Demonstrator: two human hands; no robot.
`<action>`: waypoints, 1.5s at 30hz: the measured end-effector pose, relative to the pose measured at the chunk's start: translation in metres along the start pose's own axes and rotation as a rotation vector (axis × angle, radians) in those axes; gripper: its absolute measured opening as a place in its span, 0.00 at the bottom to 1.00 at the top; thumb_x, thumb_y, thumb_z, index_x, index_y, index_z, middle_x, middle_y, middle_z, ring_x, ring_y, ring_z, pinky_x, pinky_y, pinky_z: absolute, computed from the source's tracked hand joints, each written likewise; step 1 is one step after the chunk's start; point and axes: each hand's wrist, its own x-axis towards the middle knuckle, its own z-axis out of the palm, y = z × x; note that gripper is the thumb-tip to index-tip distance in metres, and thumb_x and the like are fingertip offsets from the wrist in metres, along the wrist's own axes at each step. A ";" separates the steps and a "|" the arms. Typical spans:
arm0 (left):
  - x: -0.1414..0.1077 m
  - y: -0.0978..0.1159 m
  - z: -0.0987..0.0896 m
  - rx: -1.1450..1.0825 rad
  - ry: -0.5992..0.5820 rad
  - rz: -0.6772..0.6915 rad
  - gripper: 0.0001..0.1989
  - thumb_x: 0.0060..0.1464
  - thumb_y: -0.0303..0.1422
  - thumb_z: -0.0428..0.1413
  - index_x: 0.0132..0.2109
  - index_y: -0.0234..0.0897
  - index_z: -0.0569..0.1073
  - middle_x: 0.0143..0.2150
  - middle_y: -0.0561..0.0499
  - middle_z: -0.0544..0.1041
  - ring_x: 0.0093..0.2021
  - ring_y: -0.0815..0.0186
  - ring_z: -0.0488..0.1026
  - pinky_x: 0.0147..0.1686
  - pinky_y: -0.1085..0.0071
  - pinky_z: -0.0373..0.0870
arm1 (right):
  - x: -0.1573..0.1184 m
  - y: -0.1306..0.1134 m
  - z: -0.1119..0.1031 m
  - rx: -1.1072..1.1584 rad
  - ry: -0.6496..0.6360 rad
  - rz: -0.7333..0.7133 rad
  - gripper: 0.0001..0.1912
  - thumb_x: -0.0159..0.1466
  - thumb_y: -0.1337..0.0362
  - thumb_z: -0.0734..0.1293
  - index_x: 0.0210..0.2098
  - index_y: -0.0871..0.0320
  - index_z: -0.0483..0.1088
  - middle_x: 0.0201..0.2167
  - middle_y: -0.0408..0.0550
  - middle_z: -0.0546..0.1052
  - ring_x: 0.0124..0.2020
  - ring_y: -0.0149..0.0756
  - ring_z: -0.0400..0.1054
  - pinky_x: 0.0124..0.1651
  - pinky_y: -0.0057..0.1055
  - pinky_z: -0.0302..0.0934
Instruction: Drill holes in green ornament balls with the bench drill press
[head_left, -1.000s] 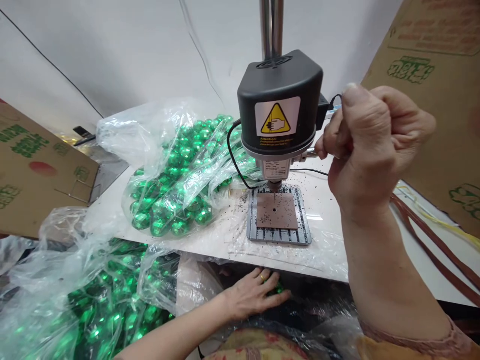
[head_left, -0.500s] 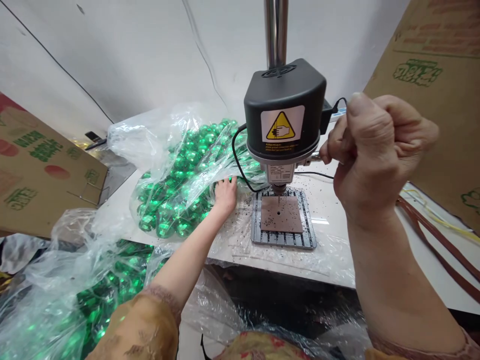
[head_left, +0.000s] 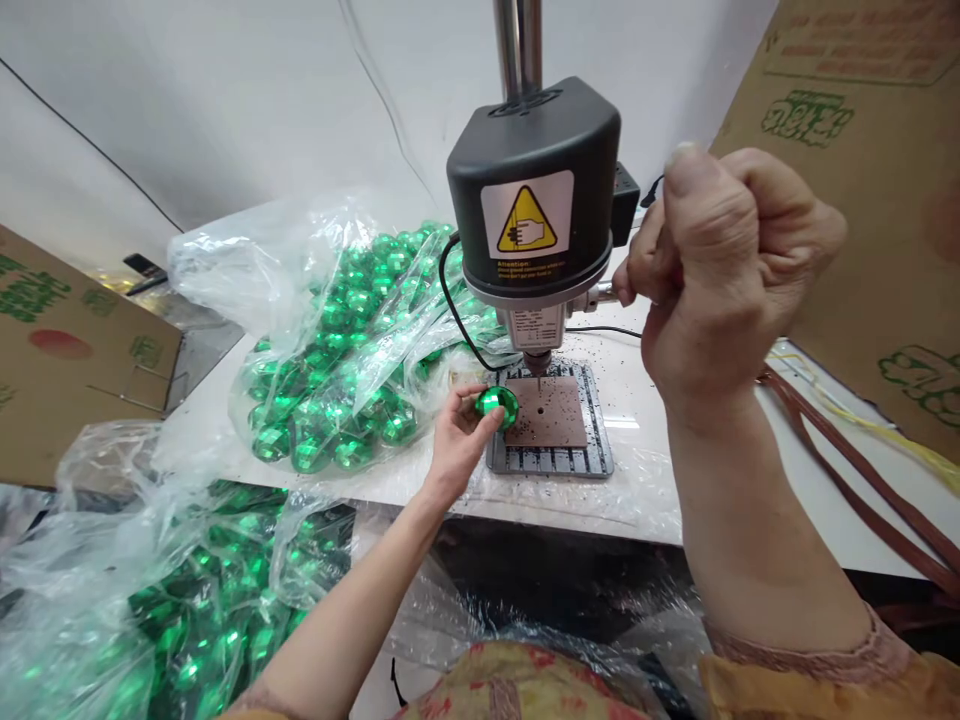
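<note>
Between the thumb and fingers of my left hand [head_left: 459,440] is a shiny green faceted ball [head_left: 498,406], held at the left edge of the drill press base [head_left: 600,430]. A brown square plate [head_left: 555,425] with a dark hole lies on that base, under the thin drill bit [head_left: 539,384]. My right hand [head_left: 731,270] is closed in a fist at the right side of the black drill press head [head_left: 532,150], around the end of its feed lever [head_left: 600,297]. The grip itself is partly hidden behind my fingers.
A clear plastic bag of green balls [head_left: 352,350] lies on the white table [head_left: 645,480] at left. Another bag of green balls [head_left: 217,600] sits lower, in front. Cardboard boxes [head_left: 862,130] stand on both sides. Brown straps [head_left: 825,450] lie at right; dark shavings litter the base.
My left hand has come out of the bag with a green ball and moved right to the drill press base. My right hand stays at the lever. The whole view has shifted slightly.
</note>
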 end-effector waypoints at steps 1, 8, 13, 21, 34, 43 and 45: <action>-0.005 -0.003 0.005 -0.091 0.002 -0.046 0.24 0.49 0.47 0.66 0.46 0.40 0.67 0.39 0.50 0.77 0.39 0.65 0.75 0.41 0.68 0.72 | 0.000 0.001 0.000 0.009 -0.001 -0.003 0.22 0.64 0.68 0.67 0.18 0.57 0.54 0.12 0.35 0.56 0.13 0.20 0.49 0.15 0.26 0.47; 0.000 -0.025 0.031 -0.134 0.071 -0.065 0.28 0.46 0.49 0.67 0.44 0.41 0.62 0.39 0.51 0.77 0.41 0.65 0.76 0.42 0.69 0.71 | 0.000 0.000 -0.002 -0.019 -0.012 0.036 0.22 0.63 0.64 0.69 0.18 0.58 0.55 0.13 0.35 0.58 0.13 0.20 0.50 0.15 0.25 0.47; 0.013 -0.037 0.036 -0.075 0.027 -0.018 0.27 0.48 0.46 0.67 0.47 0.39 0.64 0.45 0.48 0.77 0.45 0.64 0.76 0.48 0.66 0.71 | -0.002 -0.003 -0.001 -0.102 -0.022 0.048 0.24 0.64 0.60 0.67 0.18 0.57 0.52 0.14 0.35 0.55 0.15 0.19 0.49 0.19 0.25 0.49; 0.017 -0.041 0.037 0.114 -0.073 0.060 0.25 0.49 0.39 0.67 0.53 0.39 0.70 0.53 0.43 0.76 0.56 0.56 0.73 0.56 0.60 0.68 | -0.002 -0.001 -0.001 -0.120 -0.038 0.007 0.26 0.63 0.54 0.67 0.19 0.57 0.50 0.15 0.35 0.53 0.15 0.19 0.45 0.20 0.27 0.48; 0.011 -0.047 0.044 0.158 -0.155 0.161 0.26 0.51 0.33 0.66 0.54 0.40 0.67 0.55 0.44 0.74 0.58 0.57 0.72 0.60 0.56 0.67 | -0.017 0.000 -0.008 -0.271 -0.008 -0.001 0.26 0.66 0.54 0.65 0.19 0.56 0.48 0.16 0.39 0.51 0.17 0.26 0.50 0.21 0.32 0.47; 0.008 -0.041 0.045 0.165 -0.147 0.160 0.26 0.51 0.33 0.67 0.55 0.40 0.67 0.55 0.45 0.74 0.57 0.57 0.72 0.59 0.57 0.68 | -0.030 0.003 -0.010 -0.112 0.017 -0.106 0.27 0.64 0.66 0.67 0.16 0.59 0.48 0.14 0.38 0.49 0.16 0.22 0.50 0.21 0.30 0.43; 0.008 -0.040 0.045 0.170 -0.146 0.163 0.25 0.51 0.33 0.67 0.54 0.40 0.67 0.54 0.45 0.74 0.57 0.58 0.72 0.59 0.57 0.68 | -0.031 0.004 -0.010 -0.098 0.018 -0.142 0.28 0.64 0.68 0.66 0.15 0.60 0.47 0.14 0.38 0.49 0.16 0.21 0.50 0.21 0.28 0.45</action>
